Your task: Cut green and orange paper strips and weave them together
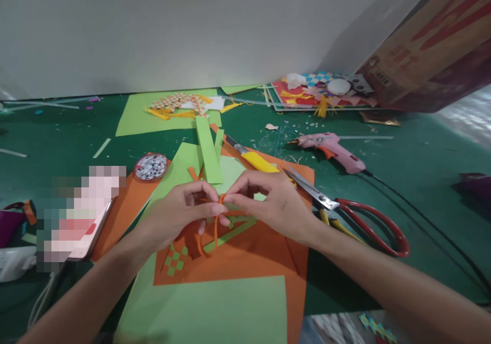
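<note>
My left hand (187,211) and my right hand (268,198) meet above the middle of the papers, both pinching an orange strip (216,231) that loops and hangs down between them. Below them lies orange paper (245,262) on light green sheets (207,313). A small green and orange woven checkered piece (176,260) rests near my left wrist. Green strips (209,152) lie just beyond my fingertips. A yellow cutter (259,162) is behind my right hand, and red-handled scissors (326,200) lie to its right.
A pink glue gun (333,149) with a black cord lies at the right. A round pin case (151,167) and a phone (86,239) are at the left. Woven pieces with yellow tassels (180,106) lie at the back, near a tray of crafts (307,95) and a paper bag (429,47).
</note>
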Motion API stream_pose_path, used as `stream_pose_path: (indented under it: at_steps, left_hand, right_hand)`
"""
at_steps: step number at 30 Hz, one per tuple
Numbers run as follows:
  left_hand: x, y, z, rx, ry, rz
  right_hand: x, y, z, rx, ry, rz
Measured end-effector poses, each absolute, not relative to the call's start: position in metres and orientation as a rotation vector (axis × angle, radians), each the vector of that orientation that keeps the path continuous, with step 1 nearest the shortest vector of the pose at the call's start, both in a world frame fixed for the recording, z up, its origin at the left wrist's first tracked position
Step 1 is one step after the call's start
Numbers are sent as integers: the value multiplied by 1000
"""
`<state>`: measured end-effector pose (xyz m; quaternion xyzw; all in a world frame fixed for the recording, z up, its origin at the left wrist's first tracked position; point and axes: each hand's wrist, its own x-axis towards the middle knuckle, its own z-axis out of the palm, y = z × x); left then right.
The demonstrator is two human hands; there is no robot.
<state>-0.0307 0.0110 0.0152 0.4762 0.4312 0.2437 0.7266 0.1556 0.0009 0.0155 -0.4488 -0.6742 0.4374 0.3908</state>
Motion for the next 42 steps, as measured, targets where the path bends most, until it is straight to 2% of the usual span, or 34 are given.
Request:
stream_pose_path:
  at_steps: [7, 22, 34, 42]
  left_hand:
    - [-30, 11, 16, 1047, 955, 540]
    - [-30, 11, 14, 1040, 935, 581]
    - [-34, 12, 13, 923, 892, 634]
    - [-31, 13, 18, 907, 897, 659]
  right_hand:
    - [157, 2, 12, -1107, -1761, 1016]
    - [156, 1, 14, -1078, -1810, 1043]
    - [157, -1, 14, -947, -1820, 837]
    - [156, -1, 13, -934, -1840, 838]
